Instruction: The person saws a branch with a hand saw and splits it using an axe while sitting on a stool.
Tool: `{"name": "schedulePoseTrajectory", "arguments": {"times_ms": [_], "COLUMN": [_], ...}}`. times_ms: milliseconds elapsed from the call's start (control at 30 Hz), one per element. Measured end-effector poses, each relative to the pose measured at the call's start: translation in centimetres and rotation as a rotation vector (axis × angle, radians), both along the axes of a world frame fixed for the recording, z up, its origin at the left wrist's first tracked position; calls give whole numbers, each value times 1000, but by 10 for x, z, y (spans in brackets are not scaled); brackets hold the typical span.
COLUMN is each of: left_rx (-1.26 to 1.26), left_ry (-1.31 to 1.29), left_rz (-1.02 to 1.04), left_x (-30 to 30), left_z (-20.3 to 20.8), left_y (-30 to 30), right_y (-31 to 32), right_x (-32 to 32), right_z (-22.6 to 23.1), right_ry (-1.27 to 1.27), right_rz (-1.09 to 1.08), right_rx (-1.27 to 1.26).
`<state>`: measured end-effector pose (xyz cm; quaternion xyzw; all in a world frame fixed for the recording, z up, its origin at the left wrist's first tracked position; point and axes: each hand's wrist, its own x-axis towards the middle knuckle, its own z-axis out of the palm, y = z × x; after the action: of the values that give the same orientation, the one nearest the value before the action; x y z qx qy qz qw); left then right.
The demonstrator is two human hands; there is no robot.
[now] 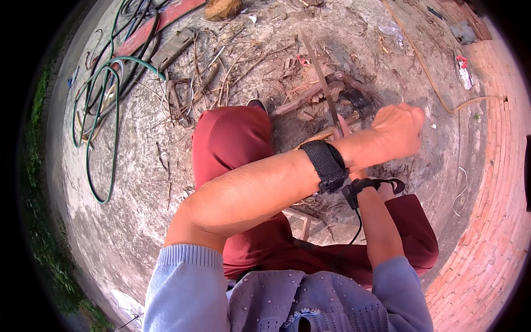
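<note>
My left arm crosses over to the right, with a black strap [323,165] round its wrist. My left hand [397,131] is closed in a fist above the ground, and nothing shows sticking out of it. Under that forearm, my right hand [343,126] is mostly hidden; a little of its fingers shows at the near end of a long, narrow, brownish blade [322,76]. The blade points away from me, over rough reddish-brown wood [307,99]. A pale piece of wood [322,135] lies beside the fingers. A dark curved object [357,102] rests by the wood.
Green hose [116,160] and black hoses lie coiled at the left, near a red board [160,25]. Twigs [221,83] and bark litter the concrete. At the back stands a cut log [222,8]. A brick surface [498,221] runs along the right.
</note>
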<state>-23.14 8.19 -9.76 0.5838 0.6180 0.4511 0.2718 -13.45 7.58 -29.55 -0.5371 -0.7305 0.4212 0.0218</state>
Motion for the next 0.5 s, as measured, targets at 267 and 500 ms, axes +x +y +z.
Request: {"name": "schedulePoseTrajectory", "arguments": {"times_ms": [267, 500], "left_rx": [123, 99], "left_ry": [-59, -112], "left_rz": [-85, -141], "left_x": [26, 64], "left_z": [114, 45], "left_y": [10, 43], "right_y": [45, 63], "right_x": [42, 24], "right_z": [9, -9], "right_ry": [-28, 54], "right_rz": [17, 94], "right_rx": [65, 85]}}
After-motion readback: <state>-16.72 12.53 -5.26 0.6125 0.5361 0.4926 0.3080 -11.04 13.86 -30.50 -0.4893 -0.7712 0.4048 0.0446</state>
